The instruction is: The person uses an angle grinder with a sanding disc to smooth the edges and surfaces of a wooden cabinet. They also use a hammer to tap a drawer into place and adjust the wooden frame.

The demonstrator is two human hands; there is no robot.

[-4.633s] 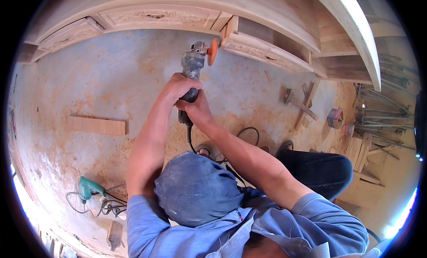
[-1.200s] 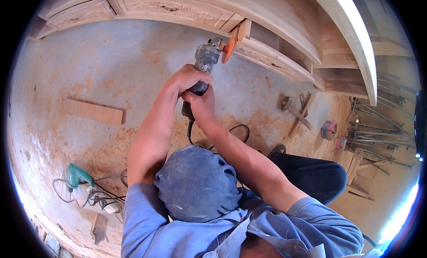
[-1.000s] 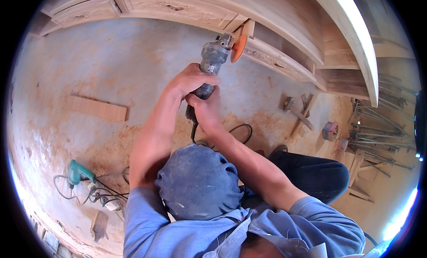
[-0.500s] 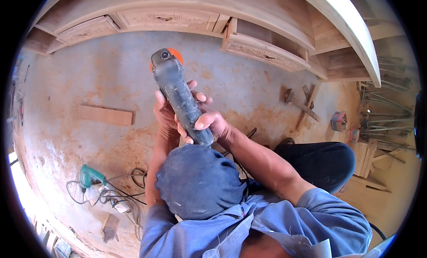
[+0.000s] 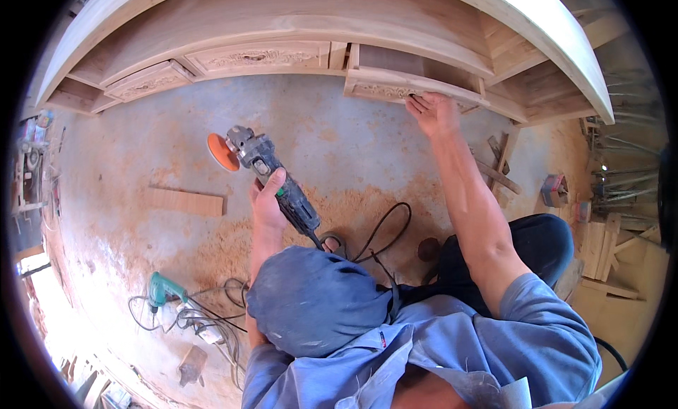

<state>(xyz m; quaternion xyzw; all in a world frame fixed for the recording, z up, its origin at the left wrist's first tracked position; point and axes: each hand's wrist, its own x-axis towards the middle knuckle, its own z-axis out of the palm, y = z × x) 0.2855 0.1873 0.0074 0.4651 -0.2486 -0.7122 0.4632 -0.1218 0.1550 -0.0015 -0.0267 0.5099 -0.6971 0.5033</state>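
Note:
An angle grinder [image 5: 300, 206] with an orange disc [image 5: 222, 153] is held in my left hand [image 5: 267, 210], the fingers wrapped round its dark body. Its head points away and to the left, above the floor, with the disc touching nothing. My right arm is stretched forward to a carved wooden drawer [image 5: 374, 90], pulled partly out of a long pale cabinet [image 5: 296, 28]. There my right hand [image 5: 436, 114] has its fingers curled at the opening in the drawer's front. The fingertips are partly hidden.
A loose board [image 5: 185, 201] lies on the dusty floor at left. Nearer stands a green power drill [image 5: 164, 290] among tangled cables. The grinder's black cord [image 5: 395, 229] loops beside my legs. Wood strips [image 5: 503, 165] and a small box [image 5: 556, 190] lie at right.
My right hand has let go of the grinder and reached forward to the drawer, which now sits slightly further in. The grinder, now in my left hand alone, has turned, showing its disc at left.

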